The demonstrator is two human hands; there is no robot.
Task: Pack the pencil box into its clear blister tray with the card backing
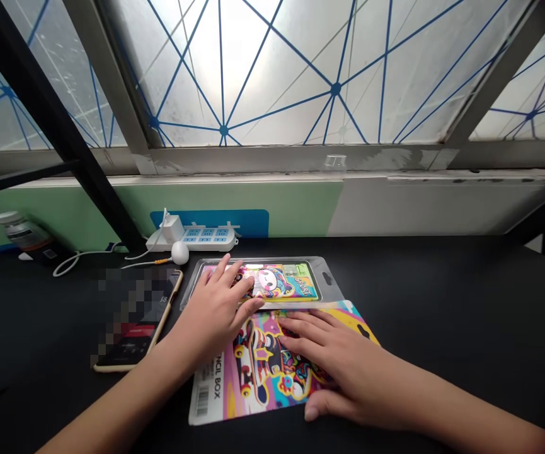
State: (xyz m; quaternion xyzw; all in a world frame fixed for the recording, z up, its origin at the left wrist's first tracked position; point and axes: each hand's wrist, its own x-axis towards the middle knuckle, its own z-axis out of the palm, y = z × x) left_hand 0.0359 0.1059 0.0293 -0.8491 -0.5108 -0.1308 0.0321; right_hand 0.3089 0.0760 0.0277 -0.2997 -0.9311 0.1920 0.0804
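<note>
A colourful pencil box (276, 282) with a cartoon face lies in a clear plastic tray (329, 291) on the black desk. My left hand (222, 296) rests over the left part of it, fingers spread, covering some of the picture. Nearer to me is a printed backing card (258, 372), marked "PENCIL BOX" with a barcode at its left edge. My right hand (338, 362) lies flat on the card's right side, fingers stretched out and thumb at its near edge. Neither hand grips anything.
A phone (142, 328) in a tan case lies left of the card, its screen partly blurred. Behind it stand a white power strip (210, 239) with a plug and cables, and a round white object (180, 253). A bottle (29, 236) leans at far left near a black frame post (68, 126).
</note>
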